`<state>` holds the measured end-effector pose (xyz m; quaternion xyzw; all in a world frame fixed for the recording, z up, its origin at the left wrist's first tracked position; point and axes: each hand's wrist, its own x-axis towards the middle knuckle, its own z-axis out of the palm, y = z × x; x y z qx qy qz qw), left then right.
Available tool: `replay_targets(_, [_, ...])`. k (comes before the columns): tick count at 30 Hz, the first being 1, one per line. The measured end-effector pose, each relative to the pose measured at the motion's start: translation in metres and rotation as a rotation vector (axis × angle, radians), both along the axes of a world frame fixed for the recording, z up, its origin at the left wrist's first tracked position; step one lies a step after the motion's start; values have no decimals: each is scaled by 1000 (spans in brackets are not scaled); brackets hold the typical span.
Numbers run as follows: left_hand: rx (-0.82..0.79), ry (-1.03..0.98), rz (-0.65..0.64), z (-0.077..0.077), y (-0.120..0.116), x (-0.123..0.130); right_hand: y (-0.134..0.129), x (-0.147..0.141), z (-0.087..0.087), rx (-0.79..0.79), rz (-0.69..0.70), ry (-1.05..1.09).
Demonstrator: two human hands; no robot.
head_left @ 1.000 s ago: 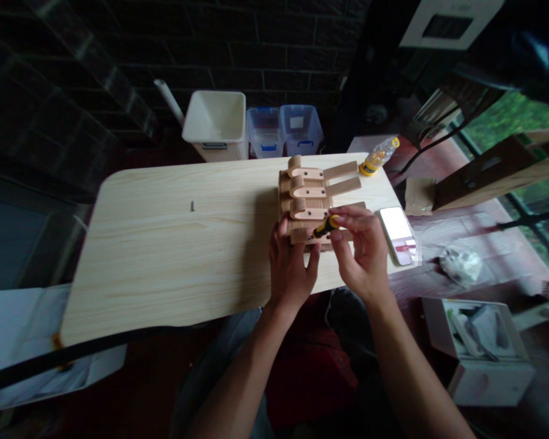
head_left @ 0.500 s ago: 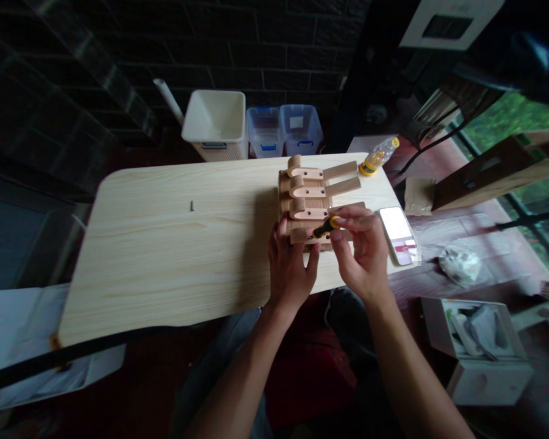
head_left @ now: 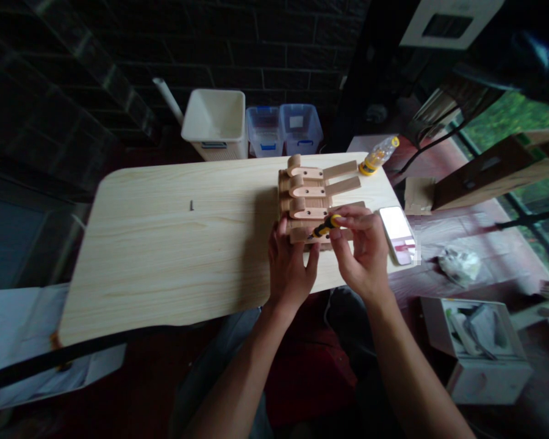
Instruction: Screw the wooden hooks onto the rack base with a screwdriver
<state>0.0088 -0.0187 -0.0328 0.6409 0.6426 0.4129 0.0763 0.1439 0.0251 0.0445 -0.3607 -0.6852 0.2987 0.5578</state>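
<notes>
A wooden assembly (head_left: 302, 191) stands on the right half of the table, with several rounded pale pieces fixed across it by dark screws and flat strips sticking out to the right. My left hand (head_left: 290, 265) grips its near left corner, thumb and fingers on either side of the nearest piece's end. Between the fingertips of my right hand (head_left: 361, 250) is a yellow and black screwdriver (head_left: 322, 228). It is tilted, its tip down at the left screw spot of the nearest piece; the tip itself is too small to make out clearly.
A phone (head_left: 397, 235) lies at the table's right edge. At the far right corner rests a clear bottle-shaped container (head_left: 379, 156) with yellow ends. One small dark screw (head_left: 191, 205) lies on the table (head_left: 165, 262). Bins (head_left: 215, 122) stand behind; an open white box (head_left: 478, 347) is on the floor.
Both hands stay almost in place. The screwdriver's handle looks slightly turned in my right fingers, its tip at the same spot.
</notes>
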Motion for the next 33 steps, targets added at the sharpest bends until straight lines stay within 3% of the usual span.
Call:
replay_targets(22, [-15,10,3,0,0,0,-3,-2,5,17,33,3])
replay_targets(33, [-11,-1,4,0,-1,0,1,0,-1,41,-36,-34])
